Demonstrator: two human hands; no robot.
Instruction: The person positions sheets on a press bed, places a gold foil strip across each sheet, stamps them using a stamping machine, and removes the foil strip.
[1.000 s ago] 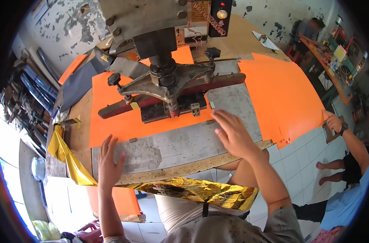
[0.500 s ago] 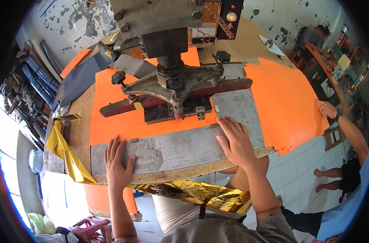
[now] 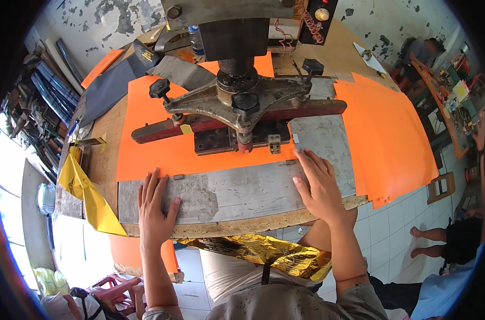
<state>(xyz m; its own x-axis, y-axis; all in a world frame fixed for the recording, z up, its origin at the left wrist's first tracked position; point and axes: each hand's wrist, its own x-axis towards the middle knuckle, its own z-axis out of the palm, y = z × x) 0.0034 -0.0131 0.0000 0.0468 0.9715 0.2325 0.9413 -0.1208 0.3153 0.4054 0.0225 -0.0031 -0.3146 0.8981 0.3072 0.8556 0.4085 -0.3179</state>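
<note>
My left hand point(image 3: 156, 208) lies on the front left of the grey metal plate point(image 3: 242, 197), fingers stretched out, with fingertips by the near edge of an orange sheet point(image 3: 141, 149). Holding nothing, my right hand point(image 3: 320, 186) rests with spread fingers on the plate's right part, close to the sheet's right corner. Above the sheet is a press head point(image 3: 237, 101) with black knobs, a long red-edged bar and a dark block; whether the block touches the sheet I cannot tell.
Stacked orange sheets point(image 3: 386, 144) lie at the right. Gold foil point(image 3: 85, 192) hangs off the left edge, and crumpled foil point(image 3: 269, 250) crosses my lap. Dark sheets point(image 3: 109, 90) lie back left. Other people point(image 3: 445, 288) are at the right, one near a far bench.
My left hand has come down onto the plate beside the sheet, and my right hand has settled on the plate. The co-worker's hand has left the orange stack. The view has shifted.
</note>
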